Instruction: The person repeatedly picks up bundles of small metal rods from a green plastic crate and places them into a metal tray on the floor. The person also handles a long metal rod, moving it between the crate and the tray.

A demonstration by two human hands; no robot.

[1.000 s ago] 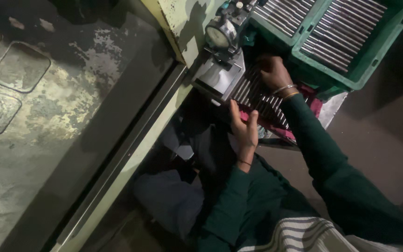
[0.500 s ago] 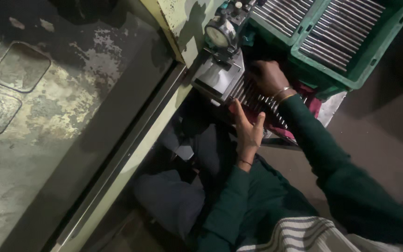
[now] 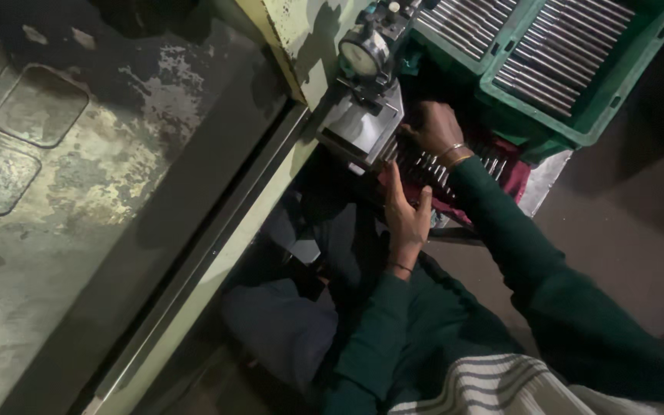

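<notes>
The person is sitting low beside the pale green machine frame [image 3: 217, 238], both hands working over a row of slim metal rods [image 3: 424, 165] lying side by side on a dark red cloth [image 3: 512, 173]. The right hand [image 3: 433, 127] is reaching into the row just below the small metal gauge block [image 3: 363, 127] with its round dial gauge [image 3: 363, 55]; its fingers are curling down among the rods, but I cannot tell whether its grip is closing on one. The left hand [image 3: 406, 219] is lying flat and released, fingertips touching the near ends of the rods, steadying them. To my eye this is the picking step: one rod being singled out for the gauge. The next move is calling for a clean pinch on a single rod, lifted without rolling its neighbours. More rods are filling the green crate [image 3: 578, 134] just beyond.
</notes>
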